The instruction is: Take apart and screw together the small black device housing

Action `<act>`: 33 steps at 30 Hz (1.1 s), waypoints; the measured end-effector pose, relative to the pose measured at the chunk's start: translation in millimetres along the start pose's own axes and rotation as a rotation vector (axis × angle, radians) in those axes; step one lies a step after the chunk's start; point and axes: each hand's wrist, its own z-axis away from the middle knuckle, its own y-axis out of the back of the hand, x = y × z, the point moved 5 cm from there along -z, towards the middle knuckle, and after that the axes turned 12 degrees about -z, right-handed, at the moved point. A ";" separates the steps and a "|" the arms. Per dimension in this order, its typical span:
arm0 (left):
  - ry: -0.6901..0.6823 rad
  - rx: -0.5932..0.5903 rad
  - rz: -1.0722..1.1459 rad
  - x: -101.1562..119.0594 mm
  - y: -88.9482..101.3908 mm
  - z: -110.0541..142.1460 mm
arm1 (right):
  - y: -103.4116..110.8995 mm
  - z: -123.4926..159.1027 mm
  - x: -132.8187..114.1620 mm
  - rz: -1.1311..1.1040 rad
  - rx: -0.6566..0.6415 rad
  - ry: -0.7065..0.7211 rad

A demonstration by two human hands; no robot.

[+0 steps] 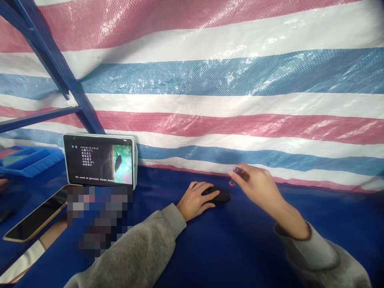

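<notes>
My left hand (195,199) rests on the blue table cover (234,240), its fingers curled over a small black oval object (220,195) that lies flat. My right hand (255,182) hovers just right of it and pinches a small reddish-purple item (234,176) between thumb and fingers, its tip pointing down toward the black object. What the reddish item is I cannot make out. Both arms wear grey sleeves.
A tablet (99,160) showing video stands at the left against a striped tarp wall (228,80). A phone (36,218) lies tilted near the left edge. A blue bin (27,160) sits far left under a blue metal frame (51,60).
</notes>
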 end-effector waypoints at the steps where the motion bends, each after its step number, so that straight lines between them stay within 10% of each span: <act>1: 0.000 -0.001 -0.003 0.1 -0.1 0.0 | -1.4 0.2 0.1 -0.002 -0.008 -0.001; 33: -0.002 0.008 -0.007 4.1 5.1 0.2 | -9.8 5.5 -4.6 0.078 -0.121 0.047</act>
